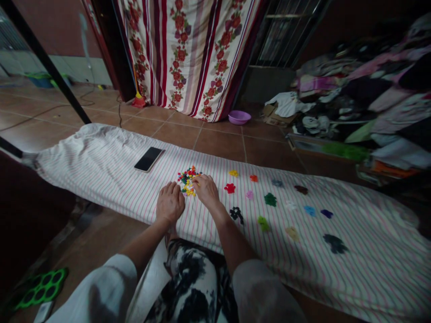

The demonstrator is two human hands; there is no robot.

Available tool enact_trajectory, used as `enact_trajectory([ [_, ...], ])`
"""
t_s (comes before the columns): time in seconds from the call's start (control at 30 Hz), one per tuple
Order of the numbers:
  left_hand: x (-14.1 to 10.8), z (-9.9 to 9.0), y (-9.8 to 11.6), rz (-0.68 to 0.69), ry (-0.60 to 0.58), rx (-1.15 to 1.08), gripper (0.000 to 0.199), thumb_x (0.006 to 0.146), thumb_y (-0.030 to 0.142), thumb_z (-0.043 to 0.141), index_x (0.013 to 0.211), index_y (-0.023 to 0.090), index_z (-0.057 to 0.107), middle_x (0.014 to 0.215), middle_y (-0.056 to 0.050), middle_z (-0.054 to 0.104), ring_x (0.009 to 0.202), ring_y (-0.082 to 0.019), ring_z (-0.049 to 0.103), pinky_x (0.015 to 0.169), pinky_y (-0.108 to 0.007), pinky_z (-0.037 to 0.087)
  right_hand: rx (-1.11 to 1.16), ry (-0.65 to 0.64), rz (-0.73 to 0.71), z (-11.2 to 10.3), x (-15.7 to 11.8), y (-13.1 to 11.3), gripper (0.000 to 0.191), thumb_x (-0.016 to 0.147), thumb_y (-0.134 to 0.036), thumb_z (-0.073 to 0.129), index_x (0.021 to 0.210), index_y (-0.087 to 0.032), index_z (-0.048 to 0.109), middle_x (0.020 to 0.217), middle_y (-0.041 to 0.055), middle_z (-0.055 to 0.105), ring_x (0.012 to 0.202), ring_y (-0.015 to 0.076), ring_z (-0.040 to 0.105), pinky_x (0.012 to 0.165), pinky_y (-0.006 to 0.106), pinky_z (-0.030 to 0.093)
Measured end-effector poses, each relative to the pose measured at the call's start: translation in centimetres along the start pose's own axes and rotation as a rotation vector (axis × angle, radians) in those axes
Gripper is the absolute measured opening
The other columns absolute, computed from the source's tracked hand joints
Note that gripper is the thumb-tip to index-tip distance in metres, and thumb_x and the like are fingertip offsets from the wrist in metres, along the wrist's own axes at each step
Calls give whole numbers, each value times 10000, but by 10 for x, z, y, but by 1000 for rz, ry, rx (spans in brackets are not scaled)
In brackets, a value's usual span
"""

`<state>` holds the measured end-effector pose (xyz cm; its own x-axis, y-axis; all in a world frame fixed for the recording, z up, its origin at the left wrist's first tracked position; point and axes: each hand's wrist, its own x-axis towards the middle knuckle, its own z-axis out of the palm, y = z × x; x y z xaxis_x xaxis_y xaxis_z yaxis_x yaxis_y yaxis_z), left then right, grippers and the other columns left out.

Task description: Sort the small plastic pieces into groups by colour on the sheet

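My left hand [170,202] rests on the striped cloth, palm down, fingers bent slightly, just left of a mixed pile of small coloured pieces [189,176]. My right hand [206,190] reaches over the pile's right side, thumb and fingertips pinched together at the pieces; what lies between them is hidden. To the right, small single-colour heaps are spread out: red pieces [230,188], black pieces [236,214], dark green pieces [270,199], yellow pieces [233,173], lime pieces [263,223], blue pieces [310,211] and several others.
A phone [148,159] lies on the striped cloth [111,179] left of the pile. Beyond are a floral curtain [188,58], a purple basin [239,117] and heaped clothes [377,85]. A green-rimmed object with round holes [45,286] is at lower left.
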<state>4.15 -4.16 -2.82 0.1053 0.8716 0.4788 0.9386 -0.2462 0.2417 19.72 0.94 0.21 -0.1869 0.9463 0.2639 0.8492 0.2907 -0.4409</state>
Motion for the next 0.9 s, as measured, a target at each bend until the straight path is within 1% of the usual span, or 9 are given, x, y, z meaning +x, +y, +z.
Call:
enact_trajectory([
  [0.17,0,-1,1,-10,-10,0,313,910,228,394,1110,126,613,1235,-154,626,1234,-283,514,1052,-445,389,94,61,-28,3,1,5,174,873,-157,513,945,-229,654,939,42,687,914,205,566,859,323,426],
  [0.27,0,-2,1,-14,-8,-5,306,900,226,405,1108,141,612,1232,-149,629,1230,-281,519,1047,-454,394,153,82,-15,3,0,7,173,862,-167,521,950,-234,654,931,32,697,899,192,590,850,314,441],
  [0.4,0,-2,0,-7,12,-7,300,898,234,410,1106,152,610,1227,-141,630,1224,-276,527,1040,-446,401,199,73,1,-1,-4,12,234,867,-170,513,1033,-246,659,965,27,700,903,177,616,844,295,459],
  [0.5,0,-2,0,-8,13,0,304,901,240,407,1107,144,609,1232,-145,628,1217,-278,530,1039,-443,402,217,60,19,-7,-9,16,274,883,-172,491,1073,-260,669,1032,31,690,943,170,624,856,283,468],
  [0.6,0,-2,0,-1,9,12,308,895,240,411,1100,133,614,1232,-155,630,1208,-290,533,1030,-449,411,226,53,15,-14,-15,21,277,887,-165,482,1049,-256,687,1080,33,681,999,167,616,895,285,462],
  [0.77,-1,-1,-2,15,29,23,305,890,251,411,1088,148,619,1218,-151,637,1190,-292,543,1010,-457,428,181,69,26,-28,-24,32,272,892,-163,484,1044,-253,691,1024,36,690,956,165,621,886,297,466],
  [0.9,-1,-1,-3,37,33,44,311,895,261,399,1091,149,613,1217,-148,637,1179,-289,550,1002,-453,433,139,82,46,-44,-34,45,259,896,-176,483,1028,-246,695,1001,45,688,942,166,621,864,283,468],
])
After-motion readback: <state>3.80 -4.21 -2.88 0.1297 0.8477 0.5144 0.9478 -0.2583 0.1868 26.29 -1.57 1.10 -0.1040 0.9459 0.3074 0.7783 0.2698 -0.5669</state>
